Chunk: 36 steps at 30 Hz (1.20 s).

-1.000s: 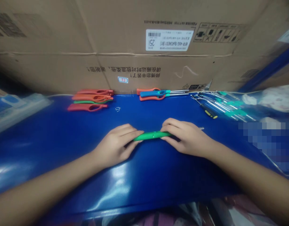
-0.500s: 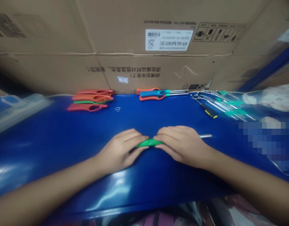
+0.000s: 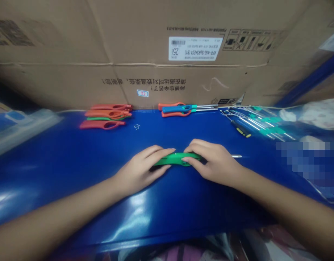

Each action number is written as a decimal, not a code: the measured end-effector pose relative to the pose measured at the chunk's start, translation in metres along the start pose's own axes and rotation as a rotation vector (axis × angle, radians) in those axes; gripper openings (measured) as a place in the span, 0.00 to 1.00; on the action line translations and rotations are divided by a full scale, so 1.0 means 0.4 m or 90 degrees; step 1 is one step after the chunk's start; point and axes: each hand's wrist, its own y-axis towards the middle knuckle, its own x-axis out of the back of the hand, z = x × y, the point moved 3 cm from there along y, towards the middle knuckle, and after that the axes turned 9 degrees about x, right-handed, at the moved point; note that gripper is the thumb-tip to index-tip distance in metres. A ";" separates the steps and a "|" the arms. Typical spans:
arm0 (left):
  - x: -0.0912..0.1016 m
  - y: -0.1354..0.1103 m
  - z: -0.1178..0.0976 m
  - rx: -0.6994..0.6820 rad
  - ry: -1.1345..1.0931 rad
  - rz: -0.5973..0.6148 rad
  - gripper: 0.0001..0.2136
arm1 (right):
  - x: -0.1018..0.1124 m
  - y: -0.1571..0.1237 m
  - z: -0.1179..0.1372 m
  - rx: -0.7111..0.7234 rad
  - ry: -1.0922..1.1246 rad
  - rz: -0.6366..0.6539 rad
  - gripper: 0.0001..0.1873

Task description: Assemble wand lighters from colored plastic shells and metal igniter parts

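Between both hands, low over the blue table, lies a green long-nosed lighter. My left hand is closed on the handle's left end. My right hand grips the other end, its thumb pressed near the trigger opening. A metal tube pokes out to the right beyond my right hand; the part between is hidden behind the fingers.
At the back left lie red, orange and green lighter handles. Orange and blue lighters with metal tubes rest at the back middle. Loose tubes with teal ends and a black-yellow screwdriver are at right. A cardboard box stands behind.
The lighter has turned in my hands, so its flat side and trigger opening show more. My right hand has shifted its hold, with fingers raised and thumb more visible.
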 end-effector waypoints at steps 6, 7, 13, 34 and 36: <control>0.001 0.000 0.004 0.009 0.030 0.005 0.17 | -0.006 0.001 -0.007 0.064 -0.016 0.026 0.19; 0.003 0.000 0.004 0.013 0.035 0.006 0.17 | -0.007 0.001 -0.005 0.091 -0.032 0.023 0.22; 0.005 0.002 0.003 -0.015 0.057 0.008 0.18 | -0.008 -0.001 0.007 0.178 -0.079 -0.022 0.16; 0.012 0.016 0.013 0.073 -0.106 0.057 0.14 | 0.051 -0.008 -0.033 0.176 -0.126 0.017 0.12; 0.013 0.015 0.013 0.073 -0.101 0.046 0.13 | 0.049 -0.012 -0.025 0.205 -0.145 -0.019 0.12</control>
